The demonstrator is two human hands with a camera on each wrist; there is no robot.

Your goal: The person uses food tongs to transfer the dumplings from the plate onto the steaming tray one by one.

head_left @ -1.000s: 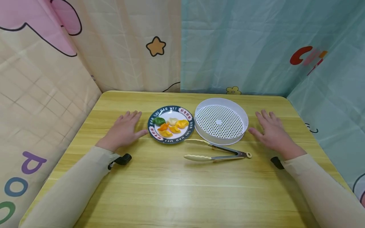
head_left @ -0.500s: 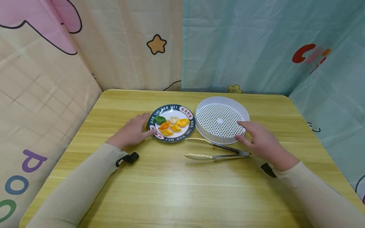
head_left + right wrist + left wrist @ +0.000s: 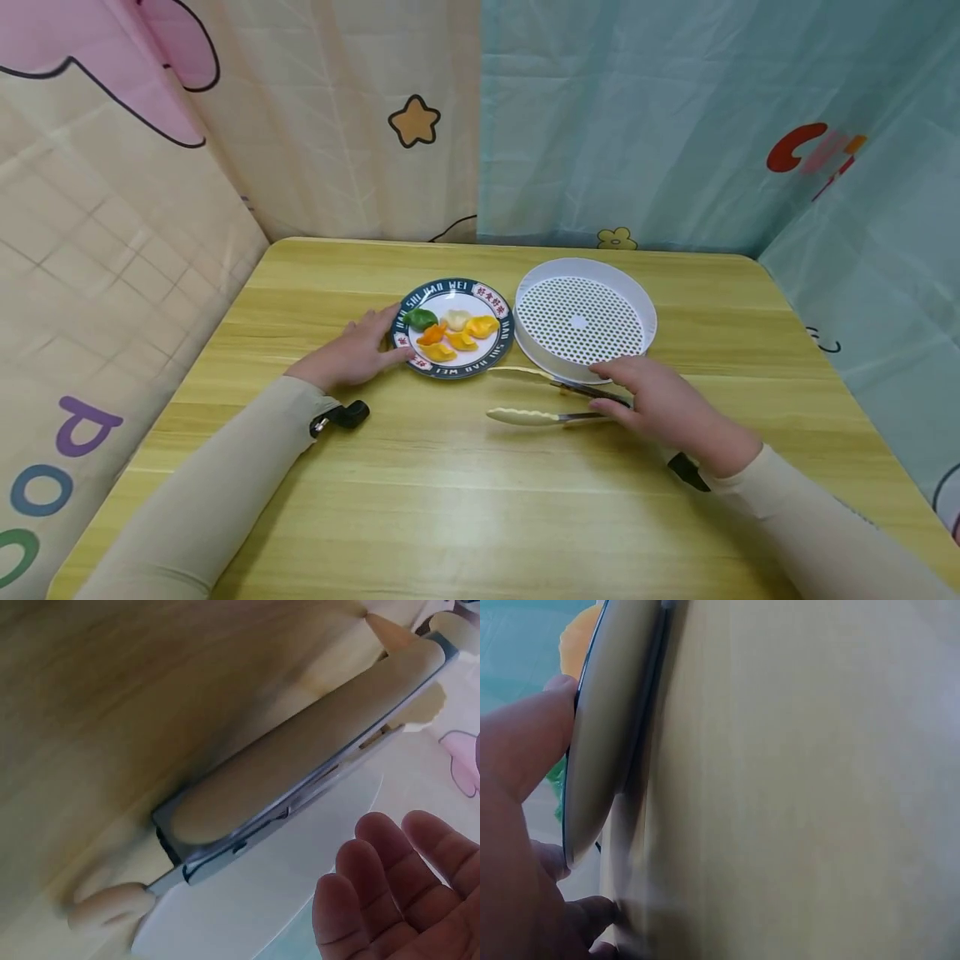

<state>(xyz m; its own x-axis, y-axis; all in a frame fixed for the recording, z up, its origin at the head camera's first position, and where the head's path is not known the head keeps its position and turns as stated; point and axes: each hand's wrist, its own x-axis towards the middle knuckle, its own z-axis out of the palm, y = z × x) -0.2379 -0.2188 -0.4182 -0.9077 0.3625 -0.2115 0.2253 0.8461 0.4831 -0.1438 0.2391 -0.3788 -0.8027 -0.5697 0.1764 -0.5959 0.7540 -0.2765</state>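
Curtains hang around me, a cream curtain (image 3: 322,108) on the left and a blue-green curtain (image 3: 637,108) on the right, both printed with cartoon figures. Below them spreads the wood-grain table (image 3: 450,500), and my beige sleeves (image 3: 210,492) reach over it from both sides. The round white tray (image 3: 577,307), its floor full of small holes, lies toward the far side, right of centre. Just left of it is the plate (image 3: 461,372), with a dark blue lettered rim and a white middle. The tongs (image 3: 525,416) lie in front of the tray, legs spread, pale wavy ends pointing left; their ring end hides under my hand in the head view.

My left hand (image 3: 351,354) has the plate by its left edge, thumb over the rim and fingers bent around the outside. My right hand (image 3: 667,408) hovers over the tongs' hinge end, thumb and fingers well parted, holding nothing; whether a fingertip touches metal I can't tell. Smallest are six dumplings on the plate: one green (image 3: 420,319), one white (image 3: 455,318), one orange (image 3: 432,335) and three yellow (image 3: 482,326).
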